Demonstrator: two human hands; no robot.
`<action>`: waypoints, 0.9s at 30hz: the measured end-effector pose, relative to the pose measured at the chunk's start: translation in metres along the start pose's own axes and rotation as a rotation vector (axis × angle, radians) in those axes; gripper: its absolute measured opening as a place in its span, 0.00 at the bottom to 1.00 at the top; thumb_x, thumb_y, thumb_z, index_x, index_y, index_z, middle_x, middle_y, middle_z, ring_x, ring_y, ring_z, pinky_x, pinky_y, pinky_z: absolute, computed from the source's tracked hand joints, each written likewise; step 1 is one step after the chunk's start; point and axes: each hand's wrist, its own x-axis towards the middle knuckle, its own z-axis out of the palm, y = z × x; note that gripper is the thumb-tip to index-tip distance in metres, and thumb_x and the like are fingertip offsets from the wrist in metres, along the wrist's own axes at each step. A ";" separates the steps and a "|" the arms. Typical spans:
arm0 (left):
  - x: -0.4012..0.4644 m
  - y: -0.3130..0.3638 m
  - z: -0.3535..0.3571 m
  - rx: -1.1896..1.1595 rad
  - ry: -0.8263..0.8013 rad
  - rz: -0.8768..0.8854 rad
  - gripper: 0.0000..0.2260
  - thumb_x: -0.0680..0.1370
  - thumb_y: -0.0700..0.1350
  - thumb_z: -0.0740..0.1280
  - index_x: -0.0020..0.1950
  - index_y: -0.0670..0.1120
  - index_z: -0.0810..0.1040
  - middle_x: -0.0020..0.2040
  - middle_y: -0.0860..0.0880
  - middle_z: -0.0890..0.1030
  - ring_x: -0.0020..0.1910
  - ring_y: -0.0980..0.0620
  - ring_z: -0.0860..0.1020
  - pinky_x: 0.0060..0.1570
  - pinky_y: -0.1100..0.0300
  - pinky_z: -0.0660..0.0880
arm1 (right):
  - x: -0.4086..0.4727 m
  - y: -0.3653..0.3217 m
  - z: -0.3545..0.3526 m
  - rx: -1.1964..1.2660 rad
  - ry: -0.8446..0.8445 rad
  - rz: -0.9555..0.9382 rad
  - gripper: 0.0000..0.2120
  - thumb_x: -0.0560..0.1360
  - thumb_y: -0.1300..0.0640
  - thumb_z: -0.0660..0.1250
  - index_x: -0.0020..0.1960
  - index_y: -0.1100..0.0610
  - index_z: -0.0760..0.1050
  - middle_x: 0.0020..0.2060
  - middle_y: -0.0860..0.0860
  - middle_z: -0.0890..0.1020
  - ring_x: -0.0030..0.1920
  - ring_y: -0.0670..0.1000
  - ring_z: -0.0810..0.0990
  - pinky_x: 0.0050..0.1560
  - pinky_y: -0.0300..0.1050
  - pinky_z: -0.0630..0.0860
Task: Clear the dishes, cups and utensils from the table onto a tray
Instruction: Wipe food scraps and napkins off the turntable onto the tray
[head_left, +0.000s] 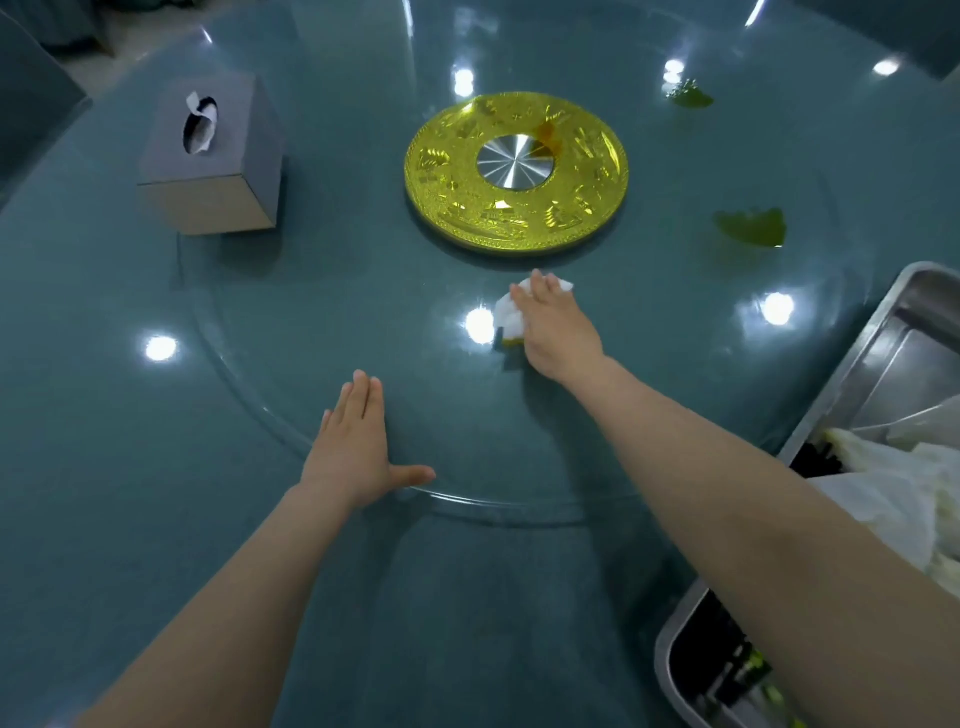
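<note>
The worktop (130, 415) is glossy teal. At upper centre, a gold disc (514, 171) embossed with figures rings a brushed silver hub. Grey tissue box (213, 156) upper left; white tissue (506, 312) stained yellow.

We see a grey tissue box (208, 156) at our far left, a gold embossed disc (452, 182) at centre, and two green scraps (753, 227) right of it.
</note>
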 end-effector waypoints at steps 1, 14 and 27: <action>-0.001 0.001 0.002 -0.003 0.006 0.002 0.58 0.65 0.67 0.71 0.77 0.41 0.37 0.78 0.45 0.36 0.77 0.48 0.39 0.74 0.50 0.43 | -0.004 -0.010 0.004 -0.015 -0.008 -0.058 0.29 0.78 0.63 0.53 0.77 0.57 0.51 0.77 0.57 0.49 0.77 0.57 0.46 0.75 0.52 0.50; -0.023 0.033 0.003 0.013 -0.057 0.078 0.45 0.75 0.63 0.64 0.78 0.41 0.42 0.79 0.44 0.41 0.78 0.48 0.45 0.74 0.49 0.44 | -0.181 0.036 0.025 0.099 -0.100 -0.136 0.31 0.76 0.67 0.50 0.78 0.55 0.50 0.78 0.50 0.47 0.77 0.48 0.43 0.74 0.37 0.40; -0.079 0.067 0.009 -0.181 -0.088 0.214 0.30 0.79 0.55 0.62 0.78 0.46 0.56 0.78 0.51 0.55 0.76 0.53 0.55 0.71 0.62 0.52 | -0.297 0.121 -0.038 0.138 0.278 0.399 0.29 0.77 0.70 0.51 0.77 0.57 0.56 0.77 0.51 0.54 0.77 0.49 0.49 0.72 0.36 0.44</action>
